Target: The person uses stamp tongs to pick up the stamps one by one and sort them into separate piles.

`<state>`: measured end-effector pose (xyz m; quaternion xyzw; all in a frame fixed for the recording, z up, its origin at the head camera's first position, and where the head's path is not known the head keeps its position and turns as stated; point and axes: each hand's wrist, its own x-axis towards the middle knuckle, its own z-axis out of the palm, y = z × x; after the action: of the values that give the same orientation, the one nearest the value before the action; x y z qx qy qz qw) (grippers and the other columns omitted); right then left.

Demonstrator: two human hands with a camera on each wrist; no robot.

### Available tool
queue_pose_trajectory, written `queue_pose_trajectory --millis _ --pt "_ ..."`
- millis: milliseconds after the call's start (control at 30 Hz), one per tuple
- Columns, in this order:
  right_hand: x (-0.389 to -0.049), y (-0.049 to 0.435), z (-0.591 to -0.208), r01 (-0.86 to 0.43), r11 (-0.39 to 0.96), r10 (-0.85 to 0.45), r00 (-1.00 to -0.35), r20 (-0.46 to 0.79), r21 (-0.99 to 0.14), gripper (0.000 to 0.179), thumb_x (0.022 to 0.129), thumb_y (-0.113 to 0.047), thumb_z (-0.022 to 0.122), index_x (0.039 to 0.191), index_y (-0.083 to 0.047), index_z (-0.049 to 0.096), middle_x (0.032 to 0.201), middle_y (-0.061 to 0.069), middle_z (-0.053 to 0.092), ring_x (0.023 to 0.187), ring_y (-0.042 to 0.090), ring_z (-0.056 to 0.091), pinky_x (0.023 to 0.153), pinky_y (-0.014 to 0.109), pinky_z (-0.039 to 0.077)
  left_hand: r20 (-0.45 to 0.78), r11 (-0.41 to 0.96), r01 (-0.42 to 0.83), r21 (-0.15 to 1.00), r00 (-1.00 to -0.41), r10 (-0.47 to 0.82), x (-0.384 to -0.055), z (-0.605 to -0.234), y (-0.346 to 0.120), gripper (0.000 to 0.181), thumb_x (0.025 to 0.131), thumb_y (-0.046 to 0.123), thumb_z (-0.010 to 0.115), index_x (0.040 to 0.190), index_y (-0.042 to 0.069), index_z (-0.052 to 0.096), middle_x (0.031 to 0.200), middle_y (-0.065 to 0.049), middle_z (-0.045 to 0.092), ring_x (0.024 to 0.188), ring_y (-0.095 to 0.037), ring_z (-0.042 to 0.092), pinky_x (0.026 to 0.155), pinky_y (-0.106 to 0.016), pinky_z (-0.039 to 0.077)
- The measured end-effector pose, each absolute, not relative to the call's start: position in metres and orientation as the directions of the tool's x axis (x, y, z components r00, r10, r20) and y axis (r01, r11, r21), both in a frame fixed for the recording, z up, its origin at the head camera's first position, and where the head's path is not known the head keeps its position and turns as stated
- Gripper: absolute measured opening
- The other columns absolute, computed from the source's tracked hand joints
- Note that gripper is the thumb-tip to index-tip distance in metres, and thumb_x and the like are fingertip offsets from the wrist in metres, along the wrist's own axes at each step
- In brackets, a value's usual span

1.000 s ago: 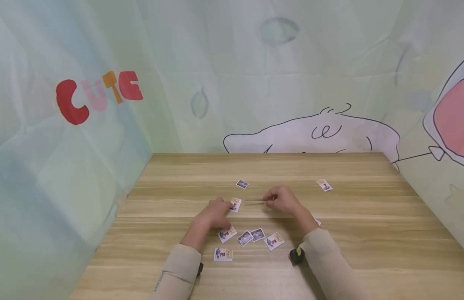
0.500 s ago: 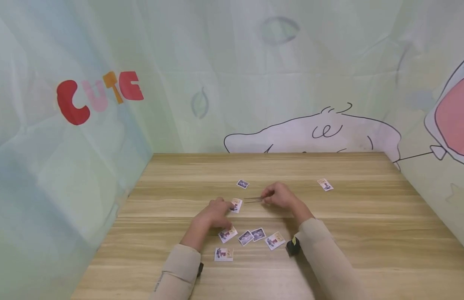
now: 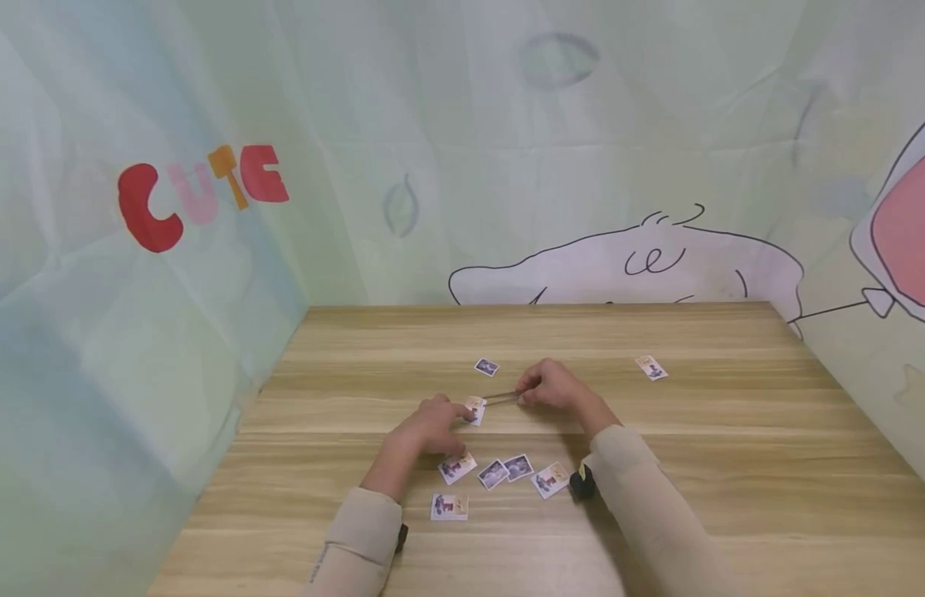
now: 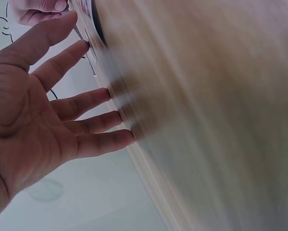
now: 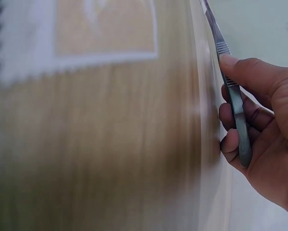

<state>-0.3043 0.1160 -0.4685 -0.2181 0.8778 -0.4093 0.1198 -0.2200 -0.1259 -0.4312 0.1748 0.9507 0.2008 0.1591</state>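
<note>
In the head view my left hand (image 3: 426, 427) lies with spread fingers over the left side of the table. Its index fingertip touches a small picture stamp (image 3: 476, 403), and the thumb reaches to another stamp (image 3: 458, 471) nearer me. The left wrist view shows that hand's fingers extended, tips at the tabletop. My right hand (image 3: 555, 386) pinches metal tweezers (image 3: 502, 398) between thumb and fingers. Their tips point left and meet the right edge of the stamp under the index finger; whether they grip it I cannot tell. Ridges show on the tweezers (image 5: 236, 103) in the right wrist view.
Two dark stamps (image 3: 494, 474) overlap in front, beside a colourful stamp (image 3: 550, 480). Another stamp (image 3: 450, 507) lies nearest me. Farther back are a dark stamp (image 3: 487, 366) and, to the right, a colourful one (image 3: 652, 367). Printed cloth (image 3: 357, 166) surrounds the wooden table (image 3: 716, 464).
My right hand has shifted slightly left and away from me, bringing the tweezer tips to the stamp's edge. The left hand has stayed in place on the stamps.
</note>
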Motion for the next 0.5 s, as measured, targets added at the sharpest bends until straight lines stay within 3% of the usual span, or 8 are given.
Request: queue_pose_trajectory --millis 500 --pt "-0.3026 0.1128 -0.4668 -0.362 0.537 -0.574 -0.819 -0.015 -0.762 0.008 0.075 -0.003 0.072 0.082 -0.005 0.070 0.072 -0.003 0.065 0.066 0.012 0.056 0.065 0.028 0.048 -0.221 0.858 0.279 0.430 -0.889 0.400 -0.2193 -0.4327 -0.1248 0.055 0.069 0.017 0.077 0.121 0.011 0.062 0.111 -0.015 0.050 0.101 -0.033 0.046 0.085 -0.049 0.043"
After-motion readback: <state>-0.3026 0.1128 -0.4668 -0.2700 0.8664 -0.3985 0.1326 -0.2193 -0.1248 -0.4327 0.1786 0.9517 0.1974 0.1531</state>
